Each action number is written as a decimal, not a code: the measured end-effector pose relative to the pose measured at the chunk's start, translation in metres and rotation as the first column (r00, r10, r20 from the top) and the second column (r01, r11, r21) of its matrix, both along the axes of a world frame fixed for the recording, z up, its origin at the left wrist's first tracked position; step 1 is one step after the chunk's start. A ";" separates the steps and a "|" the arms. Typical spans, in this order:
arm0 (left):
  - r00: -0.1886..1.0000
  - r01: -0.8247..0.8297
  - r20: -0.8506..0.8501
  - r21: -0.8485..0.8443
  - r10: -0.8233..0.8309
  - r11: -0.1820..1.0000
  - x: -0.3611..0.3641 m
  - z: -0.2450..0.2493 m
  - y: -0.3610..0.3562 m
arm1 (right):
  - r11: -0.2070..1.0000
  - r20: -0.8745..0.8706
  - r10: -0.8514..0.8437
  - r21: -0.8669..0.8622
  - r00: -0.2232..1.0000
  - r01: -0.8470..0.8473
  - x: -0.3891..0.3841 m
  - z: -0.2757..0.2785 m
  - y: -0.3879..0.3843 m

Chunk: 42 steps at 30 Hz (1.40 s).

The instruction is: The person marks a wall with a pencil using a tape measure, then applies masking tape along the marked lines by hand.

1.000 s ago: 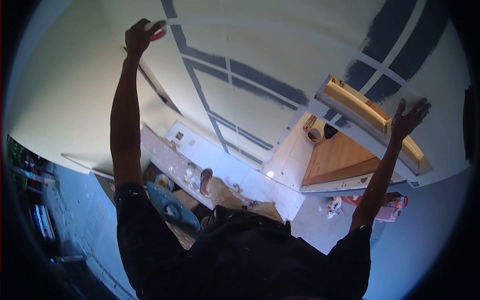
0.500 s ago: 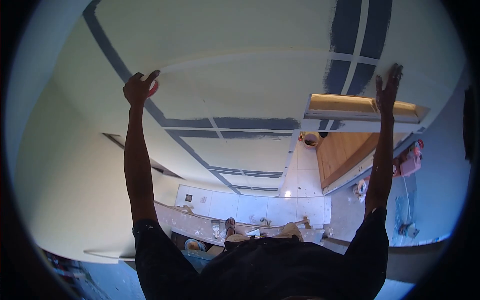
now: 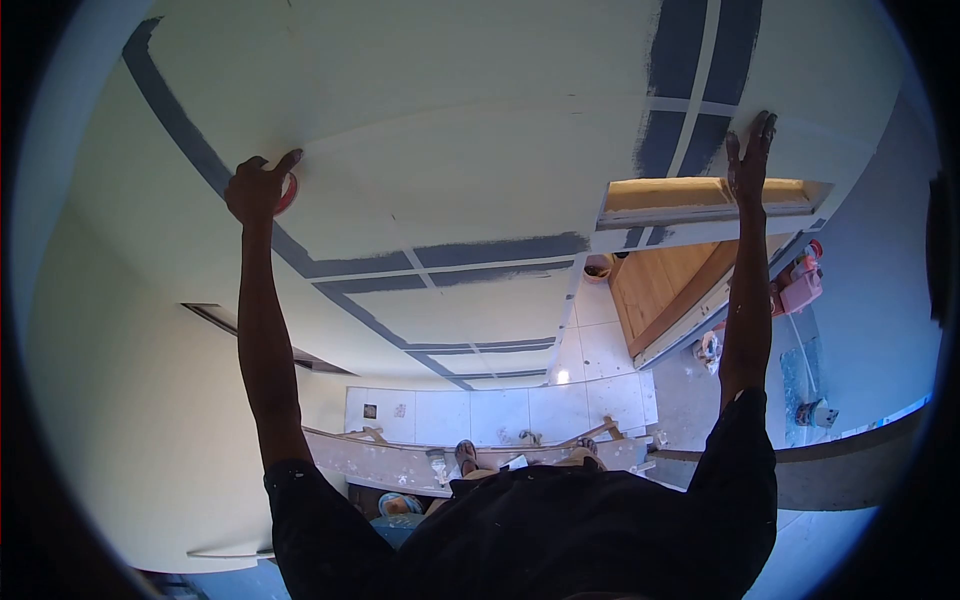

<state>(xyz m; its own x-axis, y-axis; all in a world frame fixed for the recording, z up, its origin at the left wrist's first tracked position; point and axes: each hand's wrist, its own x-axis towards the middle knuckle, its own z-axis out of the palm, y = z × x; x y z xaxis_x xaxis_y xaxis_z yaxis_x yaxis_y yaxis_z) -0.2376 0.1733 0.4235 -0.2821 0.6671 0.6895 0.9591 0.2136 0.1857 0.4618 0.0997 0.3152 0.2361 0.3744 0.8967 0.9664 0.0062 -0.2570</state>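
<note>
My left hand point(image 3: 257, 190) is at the pale wall point(image 3: 480, 180), its fingers closed around a tape roll with a red core point(image 3: 289, 194). The thumb points up along the wall. A thin pale tape strip point(image 3: 420, 118) runs from near this roll across the wall toward the right, crossing a dark grey painted band point(image 3: 678, 55). Beyond that band my right hand point(image 3: 748, 165) lies against the wall above a wood-lined opening point(image 3: 665, 196), fingers stretched out and holding nothing. Whether the strip reaches under the right fingers is hard to see.
More grey bands point(image 3: 500, 248) with pale lines cross the wall lower down. I stand on a raised, paint-spotted plank point(image 3: 390, 462) with a paintbrush point(image 3: 437, 462) near my foot. Below are white floor tiles point(image 3: 500, 410), a wooden door point(image 3: 665, 290), a bucket point(image 3: 597, 270) and a pink container point(image 3: 800, 291).
My view has shifted, so the wall and both hands appear a little further left. My left hand keeps the tape roll and my right hand stays against the wall.
</note>
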 end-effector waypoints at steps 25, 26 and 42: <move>0.994 0.049 0.107 -0.157 -0.032 0.986 -0.005 0.005 -0.003 | 1.000 -0.029 0.024 0.019 0.999 -0.023 0.000 -0.001 0.000; 0.996 0.039 0.090 -0.151 -0.026 0.988 -0.005 0.005 -0.001 | 1.000 -0.032 0.021 0.014 0.999 -0.020 0.000 0.000 0.000; 0.996 0.002 0.091 -0.159 0.012 0.987 -0.004 0.004 0.003 | 0.998 -0.045 0.008 0.055 0.999 -0.005 -0.013 0.000 0.005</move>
